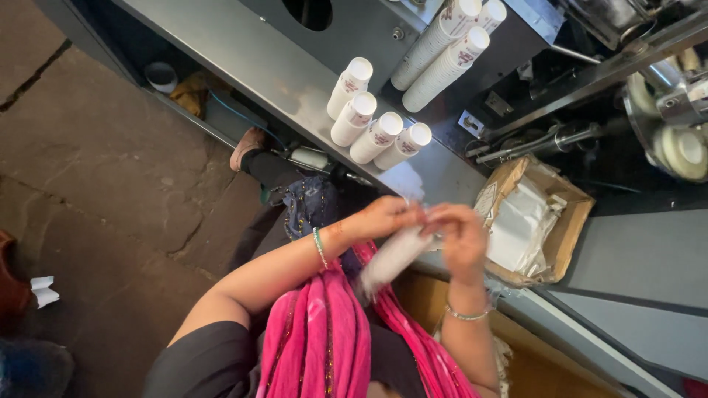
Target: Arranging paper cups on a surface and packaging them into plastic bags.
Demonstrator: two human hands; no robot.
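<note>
My left hand (383, 217) and my right hand (461, 236) meet over the counter edge, both gripping a stack of white paper cups (391, 258) that slants down toward my pink scarf (324, 332). The stack is blurred. Fingers of both hands close on its upper end. Just right of my hands sits an open cardboard box (568, 228) with white plastic-wrapped contents.
Several short stacks of white paper cups (372, 118) lie on the steel counter (251, 51), and longer stacks (442, 55) lean behind them. Metal machine parts (664, 110) fill the upper right. The stone floor (96, 162) lies at left, with a foot (247, 146) under the counter.
</note>
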